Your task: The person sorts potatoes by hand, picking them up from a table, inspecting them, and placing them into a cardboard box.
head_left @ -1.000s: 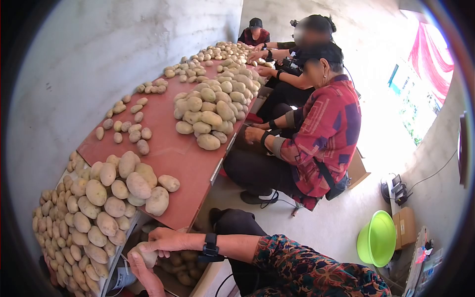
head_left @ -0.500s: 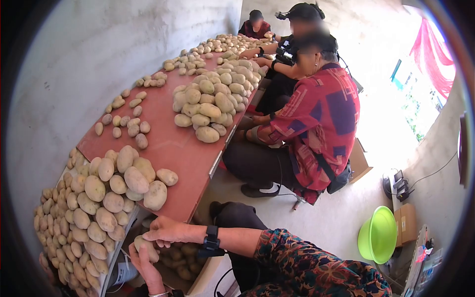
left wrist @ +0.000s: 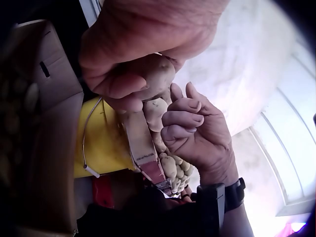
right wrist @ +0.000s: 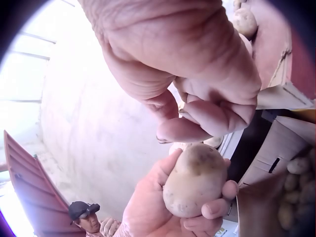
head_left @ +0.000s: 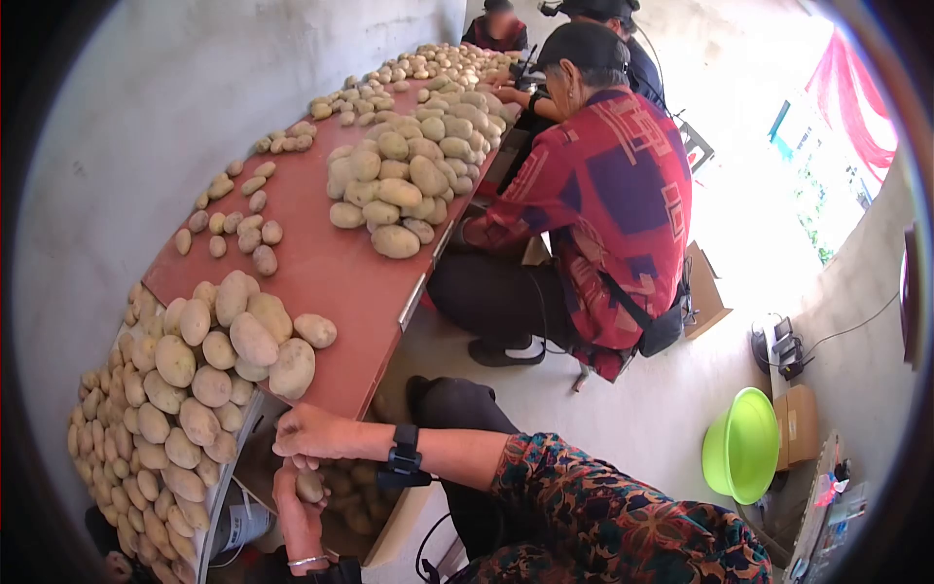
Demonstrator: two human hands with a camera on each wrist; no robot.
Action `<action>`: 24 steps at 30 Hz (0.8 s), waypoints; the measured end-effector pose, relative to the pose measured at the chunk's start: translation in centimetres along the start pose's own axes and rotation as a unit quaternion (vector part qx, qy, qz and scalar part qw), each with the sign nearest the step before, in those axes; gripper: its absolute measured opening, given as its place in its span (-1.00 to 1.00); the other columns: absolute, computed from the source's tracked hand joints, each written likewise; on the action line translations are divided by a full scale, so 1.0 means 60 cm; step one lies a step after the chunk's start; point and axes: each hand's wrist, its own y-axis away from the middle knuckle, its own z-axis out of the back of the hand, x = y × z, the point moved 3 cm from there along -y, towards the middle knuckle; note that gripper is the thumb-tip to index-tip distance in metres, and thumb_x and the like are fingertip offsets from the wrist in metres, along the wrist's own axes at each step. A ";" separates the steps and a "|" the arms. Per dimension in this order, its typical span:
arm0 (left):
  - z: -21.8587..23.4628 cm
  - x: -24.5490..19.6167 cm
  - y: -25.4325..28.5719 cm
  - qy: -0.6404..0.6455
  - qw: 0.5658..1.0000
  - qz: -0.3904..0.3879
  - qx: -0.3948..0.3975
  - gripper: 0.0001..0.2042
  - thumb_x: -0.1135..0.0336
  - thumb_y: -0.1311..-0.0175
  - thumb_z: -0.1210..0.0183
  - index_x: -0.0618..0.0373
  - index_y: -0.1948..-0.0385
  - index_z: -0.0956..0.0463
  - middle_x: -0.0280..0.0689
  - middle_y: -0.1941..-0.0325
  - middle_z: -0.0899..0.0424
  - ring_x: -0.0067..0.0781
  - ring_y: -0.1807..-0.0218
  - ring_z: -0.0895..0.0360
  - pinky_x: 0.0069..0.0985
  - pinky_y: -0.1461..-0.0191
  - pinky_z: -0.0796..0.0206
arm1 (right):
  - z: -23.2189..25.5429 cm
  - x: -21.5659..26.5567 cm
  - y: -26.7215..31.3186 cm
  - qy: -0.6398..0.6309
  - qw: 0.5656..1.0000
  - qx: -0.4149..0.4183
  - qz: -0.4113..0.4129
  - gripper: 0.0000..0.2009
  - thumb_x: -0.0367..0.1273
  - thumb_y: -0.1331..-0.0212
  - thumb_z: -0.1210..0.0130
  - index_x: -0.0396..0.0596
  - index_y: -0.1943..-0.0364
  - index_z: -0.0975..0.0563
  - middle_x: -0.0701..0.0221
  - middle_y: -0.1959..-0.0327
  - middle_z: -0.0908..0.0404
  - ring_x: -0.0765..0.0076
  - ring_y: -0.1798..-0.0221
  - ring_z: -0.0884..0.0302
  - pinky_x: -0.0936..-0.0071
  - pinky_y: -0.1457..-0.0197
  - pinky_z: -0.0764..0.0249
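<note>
A pale, knobbly potato [right wrist: 195, 182] rests in my left hand [head_left: 300, 516], gripped between thumb and fingers. The left wrist view shows the same potato [left wrist: 155, 74] partly covered by those fingers. My right hand [head_left: 319, 433] is just above it, over the open box near the table's corner. In the left wrist view the right hand's fingers [left wrist: 182, 121] are curled toward the palm, with no object showing in them. From the right wrist view, its fingertips hang close over the potato, apart from it.
A large potato heap [head_left: 180, 409] covers the near table end, and another pile [head_left: 413, 175] sits farther along the red tabletop [head_left: 321, 273]. Potatoes lie in a cardboard box [right wrist: 261, 173] below. A person in a patterned shirt [head_left: 613, 204] sits beside the table. A green basin [head_left: 741, 443] stands right.
My right hand has drawn up off the potato, while the left keeps hold of it, now turned and lower in the fingers. The seated person has leaned toward the table.
</note>
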 end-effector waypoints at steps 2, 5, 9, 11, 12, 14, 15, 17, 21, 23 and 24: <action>0.013 0.016 -0.010 -0.033 0.999 0.002 -0.007 -0.56 -0.10 -0.19 -0.13 0.06 0.11 -0.42 -0.31 0.27 -0.55 -0.49 0.44 -0.51 -0.59 0.49 -0.31 | 0.001 0.001 -0.002 0.023 1.000 -0.002 -0.006 -0.80 -0.33 -0.10 -0.11 -0.23 0.48 -0.54 0.34 0.65 -0.57 0.51 0.68 -0.48 0.56 0.72 -0.25; 0.023 0.024 -0.013 -0.062 0.998 0.012 -0.004 -0.46 -0.07 -0.15 -0.19 0.09 -0.04 -0.32 -0.29 0.16 -0.51 -0.40 0.38 -0.53 -0.51 0.43 -0.38 | 0.000 0.021 0.008 0.038 0.999 -0.003 -0.015 -0.80 -0.33 -0.10 -0.11 -0.23 0.48 -0.53 0.35 0.66 -0.57 0.51 0.68 -0.49 0.55 0.71 -0.26; 0.030 0.034 -0.025 -0.117 0.992 0.031 -0.033 -0.48 0.09 -0.11 -0.28 0.05 -0.06 -0.29 -0.25 0.12 -0.49 -0.39 0.22 -0.52 -0.42 0.30 -0.45 | -0.002 0.028 0.012 0.027 1.000 0.002 -0.014 -0.81 -0.34 -0.11 -0.11 -0.21 0.49 -0.52 0.36 0.67 -0.56 0.51 0.68 -0.48 0.55 0.71 -0.27; 0.036 0.042 -0.032 -0.125 0.991 0.025 -0.046 -0.37 0.12 -0.07 -0.33 0.09 -0.14 -0.23 -0.20 0.07 -0.48 -0.37 0.18 -0.53 -0.39 0.30 -0.47 | -0.002 0.035 0.017 0.031 0.999 0.001 -0.016 -0.81 -0.33 -0.10 -0.11 -0.20 0.49 -0.52 0.36 0.67 -0.56 0.52 0.68 -0.48 0.56 0.71 -0.26; 0.039 0.046 -0.036 -0.117 0.992 0.021 -0.051 -0.36 0.12 -0.08 -0.34 0.11 -0.15 -0.21 -0.19 0.02 -0.45 -0.36 0.13 -0.52 -0.36 0.27 -0.48 | -0.001 0.037 0.017 0.034 0.999 0.001 -0.019 -0.81 -0.33 -0.10 -0.11 -0.20 0.49 -0.51 0.37 0.67 -0.56 0.53 0.68 -0.47 0.56 0.72 -0.26; 0.049 0.056 -0.049 -0.109 0.992 0.017 -0.056 -0.35 0.13 -0.09 -0.35 0.12 -0.16 -0.19 -0.18 -0.03 -0.43 -0.35 0.08 -0.50 -0.34 0.23 -0.49 | 0.000 0.035 0.015 0.037 0.999 0.001 -0.021 -0.81 -0.33 -0.10 -0.11 -0.19 0.49 -0.51 0.37 0.67 -0.56 0.53 0.69 -0.47 0.56 0.73 -0.25; 0.053 0.059 -0.055 -0.106 0.992 0.019 -0.063 -0.35 0.13 -0.11 -0.34 0.13 -0.16 -0.17 -0.17 -0.06 -0.42 -0.33 0.05 -0.49 -0.31 0.20 -0.50 | 0.000 0.034 0.014 0.038 0.999 0.000 -0.023 -0.81 -0.32 -0.10 -0.11 -0.19 0.49 -0.51 0.38 0.67 -0.56 0.54 0.69 -0.46 0.57 0.73 -0.23; 0.055 0.065 -0.061 -0.102 0.992 0.022 -0.070 -0.35 0.12 -0.13 -0.34 0.13 -0.16 -0.16 -0.17 -0.08 -0.40 -0.30 0.03 -0.48 -0.28 0.17 -0.50 | 0.001 0.032 0.014 0.041 0.999 0.005 -0.028 -0.80 -0.31 -0.12 -0.13 -0.20 0.45 -0.51 0.39 0.65 -0.55 0.55 0.68 -0.45 0.57 0.71 -0.24; 0.055 0.068 -0.061 -0.091 0.989 0.043 -0.107 -0.44 0.16 -0.15 -0.31 0.12 -0.10 -0.21 -0.21 -0.04 -0.39 -0.30 0.00 -0.44 -0.21 0.10 -0.50 | 0.001 0.030 0.011 0.051 0.998 0.009 -0.030 -0.78 -0.30 -0.15 -0.15 -0.20 0.41 -0.52 0.40 0.63 -0.55 0.56 0.66 -0.44 0.57 0.68 -0.25; 0.056 0.070 -0.064 -0.089 0.989 0.054 -0.110 -0.43 0.14 -0.16 -0.31 0.12 -0.11 -0.20 -0.20 -0.05 -0.38 -0.30 -0.01 -0.43 -0.21 0.09 -0.50 | 0.001 0.032 0.013 0.052 0.998 0.011 -0.032 -0.78 -0.30 -0.16 -0.15 -0.21 0.41 -0.52 0.40 0.63 -0.55 0.56 0.65 -0.45 0.56 0.67 -0.26; 0.057 0.071 -0.066 -0.088 0.988 0.061 -0.115 -0.40 0.13 -0.15 -0.33 0.11 -0.12 -0.19 -0.20 -0.06 -0.39 -0.32 0.00 -0.44 -0.27 0.13 -0.49 | 0.001 0.034 0.013 0.052 0.998 0.013 -0.033 -0.78 -0.30 -0.16 -0.15 -0.21 0.42 -0.52 0.40 0.63 -0.55 0.55 0.65 -0.45 0.56 0.67 -0.27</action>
